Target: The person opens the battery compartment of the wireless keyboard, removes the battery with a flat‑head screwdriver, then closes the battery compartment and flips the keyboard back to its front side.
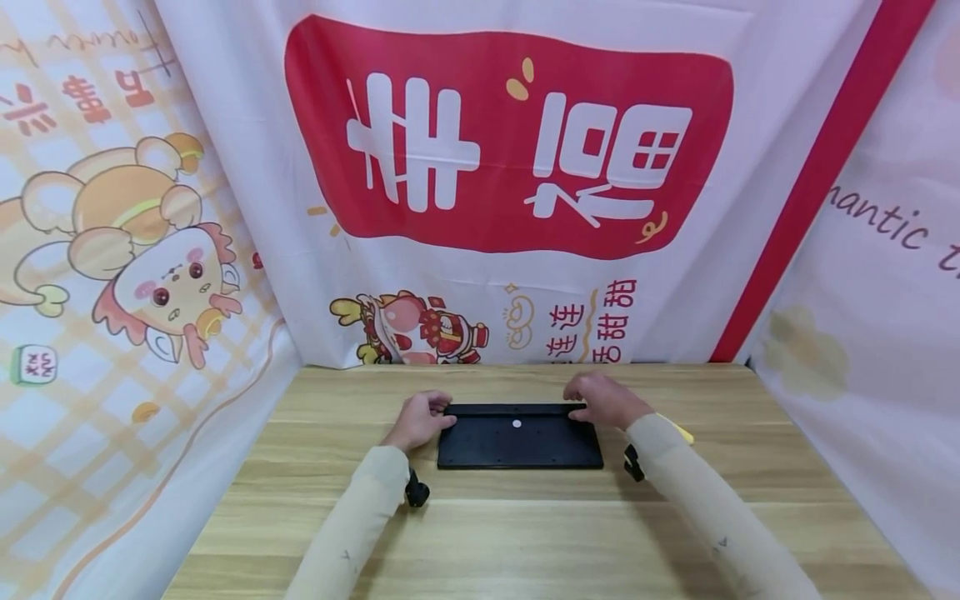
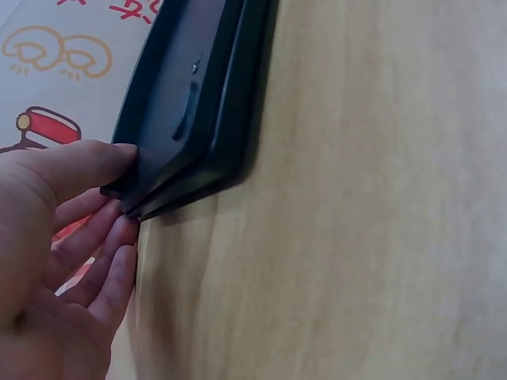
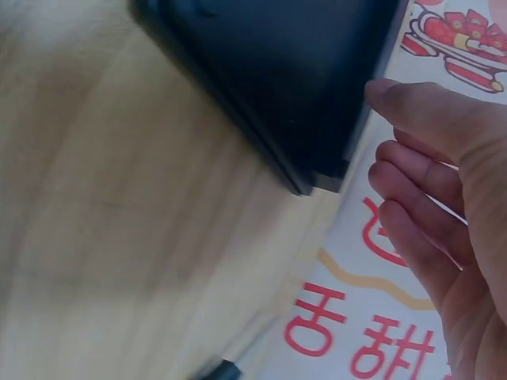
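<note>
A black keyboard (image 1: 517, 446) lies underside up, with a small white round sticker and a raised ridge along its far edge. My left hand (image 1: 420, 419) pinches its far left corner; the left wrist view has the thumb over the rim and the curled fingers (image 2: 111, 273) behind and below. At the far right corner is my right hand (image 1: 607, 402), thumb tip at the keyboard's edge. The right wrist view shows its other fingers (image 3: 416, 186) loosely bent, apart from the keyboard. The keys face down, hidden.
A screwdriver (image 3: 222, 370) lies right of the keyboard; its yellow part (image 1: 685, 434) shows beyond the right sleeve. The wooden table (image 1: 510, 542) meets a printed cloth wall (image 1: 675, 325) close behind both hands. Cloth walls also stand left and right.
</note>
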The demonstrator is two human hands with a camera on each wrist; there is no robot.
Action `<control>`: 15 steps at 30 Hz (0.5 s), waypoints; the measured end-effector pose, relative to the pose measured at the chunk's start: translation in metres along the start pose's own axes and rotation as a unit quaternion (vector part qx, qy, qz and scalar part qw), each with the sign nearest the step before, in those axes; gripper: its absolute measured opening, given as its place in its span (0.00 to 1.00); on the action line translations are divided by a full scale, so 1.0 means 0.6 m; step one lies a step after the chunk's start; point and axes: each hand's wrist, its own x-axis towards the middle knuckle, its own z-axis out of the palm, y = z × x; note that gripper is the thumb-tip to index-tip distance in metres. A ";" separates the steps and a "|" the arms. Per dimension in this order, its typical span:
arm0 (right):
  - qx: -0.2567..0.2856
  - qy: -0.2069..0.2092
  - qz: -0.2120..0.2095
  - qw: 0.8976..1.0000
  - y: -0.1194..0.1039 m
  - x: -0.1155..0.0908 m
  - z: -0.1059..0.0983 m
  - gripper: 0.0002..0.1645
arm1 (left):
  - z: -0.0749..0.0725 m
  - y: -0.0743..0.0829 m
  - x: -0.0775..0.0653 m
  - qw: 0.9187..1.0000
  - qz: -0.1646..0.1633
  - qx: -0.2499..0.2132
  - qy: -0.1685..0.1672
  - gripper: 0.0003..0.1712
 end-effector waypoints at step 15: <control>-0.026 0.026 0.014 0.999 0.009 0.004 0.032 0.08 | 0.006 -0.008 0.001 1.000 0.000 0.014 0.014 0.16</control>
